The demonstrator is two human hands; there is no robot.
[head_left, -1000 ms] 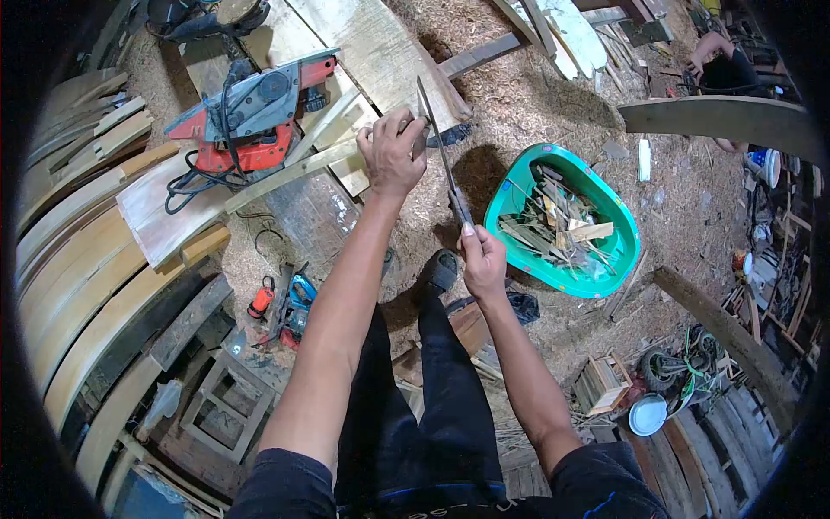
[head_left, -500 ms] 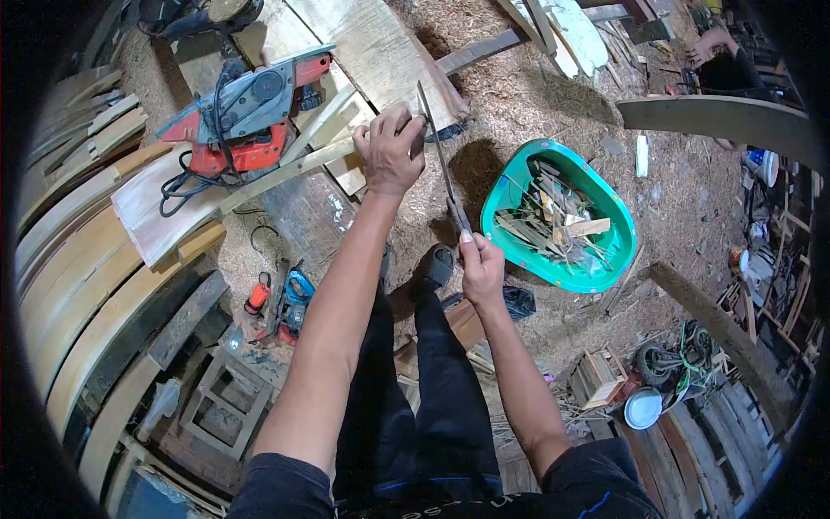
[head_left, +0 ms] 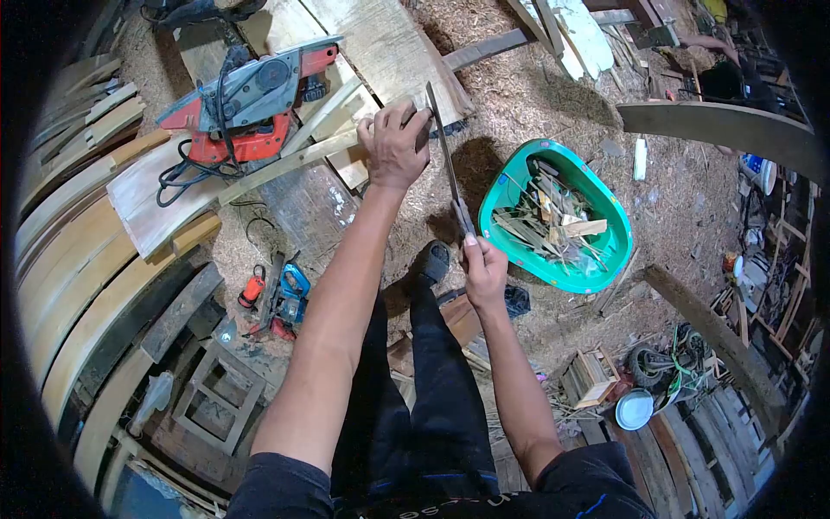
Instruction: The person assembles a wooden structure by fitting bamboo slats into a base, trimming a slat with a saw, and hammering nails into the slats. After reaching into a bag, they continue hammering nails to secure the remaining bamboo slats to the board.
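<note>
My left hand (head_left: 395, 147) is closed over the end of a long, narrow wood strip (head_left: 294, 168), which slants down to the left across the plank bench. In my right hand (head_left: 486, 272) is the grey handle of a long-bladed, machete-like knife (head_left: 447, 151), fingers wrapped round it. Its blade is seen nearly edge-on and points up and away, passing just right of my left fingers and the strip's end. Under the hands lie wide planks (head_left: 367, 43) and smaller offcuts. A red and grey power saw (head_left: 259, 99) rests on the boards left of my left hand.
A green tub (head_left: 624, 251) of wood scraps stands right of the knife. Curved timbers (head_left: 86, 277) are stacked at left; a blue power tool (head_left: 294, 290) lies on the shavings-covered floor. Another person's arm (head_left: 709, 43) shows at top right, beyond a curved beam (head_left: 718, 117).
Both hands, the strip and the knife keep nearly the same arrangement, with the knife shifted slightly right. The view has moved a little, and the other person's arm at top right has changed position.
</note>
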